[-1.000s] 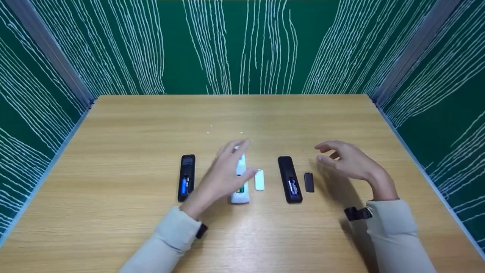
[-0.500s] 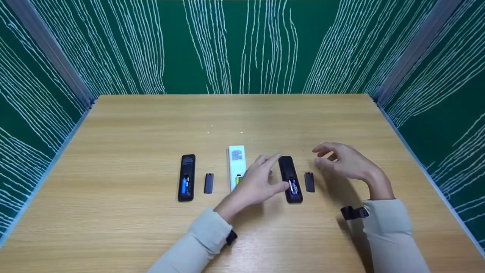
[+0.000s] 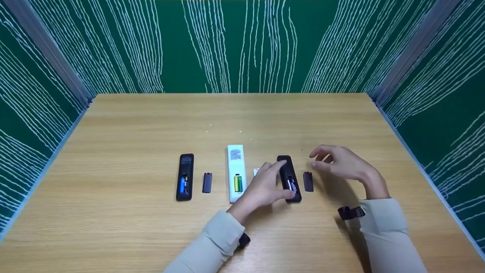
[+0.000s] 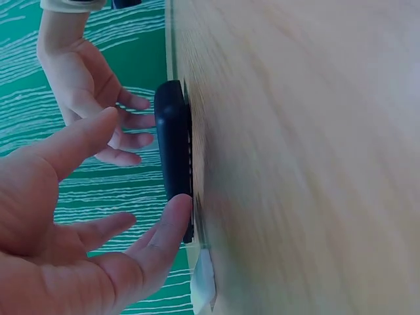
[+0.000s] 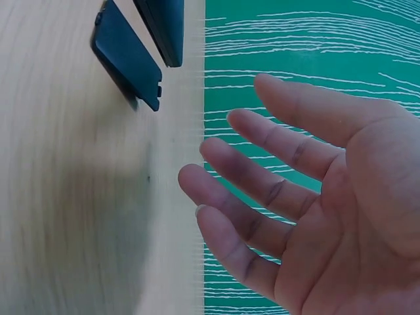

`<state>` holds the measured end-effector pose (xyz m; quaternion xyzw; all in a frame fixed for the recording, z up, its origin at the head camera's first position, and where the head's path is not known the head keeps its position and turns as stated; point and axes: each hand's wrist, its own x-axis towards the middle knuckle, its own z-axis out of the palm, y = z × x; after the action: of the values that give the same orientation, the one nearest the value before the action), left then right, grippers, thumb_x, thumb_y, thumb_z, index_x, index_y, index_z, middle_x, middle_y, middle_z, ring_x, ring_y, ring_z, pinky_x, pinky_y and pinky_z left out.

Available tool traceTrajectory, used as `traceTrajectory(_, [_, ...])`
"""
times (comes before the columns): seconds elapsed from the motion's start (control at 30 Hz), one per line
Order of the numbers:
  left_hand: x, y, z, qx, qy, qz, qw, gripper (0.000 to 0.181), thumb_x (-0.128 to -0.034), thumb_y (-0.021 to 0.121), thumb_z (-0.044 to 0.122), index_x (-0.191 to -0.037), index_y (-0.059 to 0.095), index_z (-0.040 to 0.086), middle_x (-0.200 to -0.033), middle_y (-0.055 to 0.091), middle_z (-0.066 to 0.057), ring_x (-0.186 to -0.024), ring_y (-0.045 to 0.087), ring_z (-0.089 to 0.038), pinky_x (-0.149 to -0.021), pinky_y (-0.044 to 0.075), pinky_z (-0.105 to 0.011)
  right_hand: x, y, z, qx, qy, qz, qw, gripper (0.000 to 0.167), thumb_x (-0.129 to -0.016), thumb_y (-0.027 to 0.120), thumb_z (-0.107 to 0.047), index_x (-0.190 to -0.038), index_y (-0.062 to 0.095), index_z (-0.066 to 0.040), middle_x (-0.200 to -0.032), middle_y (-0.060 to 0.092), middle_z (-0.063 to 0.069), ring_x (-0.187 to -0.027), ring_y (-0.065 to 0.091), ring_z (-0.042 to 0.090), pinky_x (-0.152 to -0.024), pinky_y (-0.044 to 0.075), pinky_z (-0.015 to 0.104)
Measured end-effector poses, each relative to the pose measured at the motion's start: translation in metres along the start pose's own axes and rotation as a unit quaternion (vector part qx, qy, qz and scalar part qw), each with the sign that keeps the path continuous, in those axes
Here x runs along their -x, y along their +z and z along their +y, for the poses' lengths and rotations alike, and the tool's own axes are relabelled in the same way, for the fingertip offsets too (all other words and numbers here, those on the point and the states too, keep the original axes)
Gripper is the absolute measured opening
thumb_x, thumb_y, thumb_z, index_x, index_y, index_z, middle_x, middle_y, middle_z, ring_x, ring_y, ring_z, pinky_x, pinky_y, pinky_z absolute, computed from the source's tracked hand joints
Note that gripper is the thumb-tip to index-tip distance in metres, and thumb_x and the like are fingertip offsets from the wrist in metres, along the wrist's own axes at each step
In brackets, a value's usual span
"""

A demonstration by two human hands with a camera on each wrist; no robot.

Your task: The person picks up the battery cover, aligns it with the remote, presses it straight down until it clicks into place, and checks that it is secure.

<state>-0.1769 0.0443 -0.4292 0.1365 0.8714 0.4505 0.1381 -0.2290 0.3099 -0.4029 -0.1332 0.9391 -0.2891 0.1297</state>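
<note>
My left hand [image 3: 265, 185] reaches over the right-hand black remote control [image 3: 286, 167], thumb and forefinger spread along it. In the left wrist view a fingertip [image 4: 177, 210] overlaps the remote's edge; contact cannot be told. That remote lies back up, two batteries [image 3: 291, 185] in its bay. Its dark battery cover [image 3: 308, 182] lies just to the right. Farther right, my right hand [image 3: 343, 163] hovers with loosely bent fingers, holding nothing. The white remote [image 3: 235, 167] shows yellow-green batteries [image 3: 238, 183]; its white cover [image 3: 256, 171] is mostly hidden behind my left hand.
Another black remote [image 3: 185, 168] with batteries lies at the left, its dark cover [image 3: 207, 182] beside it. Small white specks [image 3: 240, 131] dot the wooden table [image 3: 151, 235]. Green walls [image 3: 265, 45] with white lines enclose its back and sides.
My left hand has moved right, from above the white remote to the right-hand black remote, uncovering the left dark cover and the white remote. The right hand has shifted slightly left.
</note>
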Motion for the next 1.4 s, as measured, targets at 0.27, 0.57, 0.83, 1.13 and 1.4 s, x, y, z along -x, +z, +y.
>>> traceTrajectory(0.27, [-0.004,0.006,0.002,-0.003,-0.007,-0.008,0.9999,0.097,-0.0806,0.094,0.024,-0.163,0.043,0.017,-0.138,0.056,-0.011,-0.110,0.059,-0.018,-0.105,0.052,-0.035,-0.004,0.006,0.001,0.001,-0.018,-0.027,0.9995,0.034,-0.102,0.072,-0.031,-0.129,0.070,-0.011,-0.118,0.071,0.013,-0.105,0.065,0.031,-0.087,0.057,0.042])
traceTrajectory(0.57, [-0.006,0.007,0.002,-0.017,-0.013,-0.018,0.9996,0.101,-0.0776,0.096,0.021,-0.163,0.044,0.016,-0.133,0.057,-0.009,-0.107,0.058,-0.017,-0.106,0.051,-0.034,-0.009,0.010,0.005,0.002,-0.024,-0.049,0.9985,0.028,-0.101,0.073,-0.028,-0.125,0.071,-0.013,-0.115,0.072,0.010,-0.106,0.067,0.029,-0.095,0.056,0.051])
traceTrajectory(0.83, [-0.007,0.006,0.001,-0.018,-0.020,-0.028,0.9992,0.100,-0.0765,0.095,0.010,-0.163,0.044,0.012,-0.135,0.055,-0.010,-0.109,0.057,-0.019,-0.110,0.049,-0.035,-0.011,0.013,0.004,0.010,-0.014,-0.059,0.9981,0.027,-0.100,0.075,-0.027,-0.124,0.072,-0.014,-0.117,0.071,0.011,-0.103,0.065,0.027,-0.091,0.055,0.045])
traceTrajectory(1.13, [-0.009,0.006,0.001,-0.048,0.002,-0.027,0.9985,0.090,-0.0756,0.090,-0.001,-0.157,0.051,0.004,-0.131,0.055,-0.014,-0.105,0.053,-0.020,-0.105,0.050,-0.030,-0.012,0.017,0.005,0.008,-0.014,-0.066,0.9977,0.022,-0.098,0.076,-0.024,-0.117,0.074,-0.013,-0.105,0.071,0.006,-0.092,0.061,0.023,-0.078,0.051,0.035])
traceTrajectory(1.4, [-0.010,0.007,0.004,-0.049,-0.013,-0.030,0.9982,0.092,-0.0770,0.091,0.004,-0.158,0.049,0.005,-0.134,0.054,-0.011,-0.107,0.055,-0.019,-0.105,0.051,-0.029,-0.013,0.019,0.003,0.007,-0.017,-0.074,0.9971,0.015,-0.098,0.076,-0.020,-0.111,0.074,-0.013,-0.101,0.070,0.004,-0.089,0.059,0.022,-0.076,0.048,0.035])
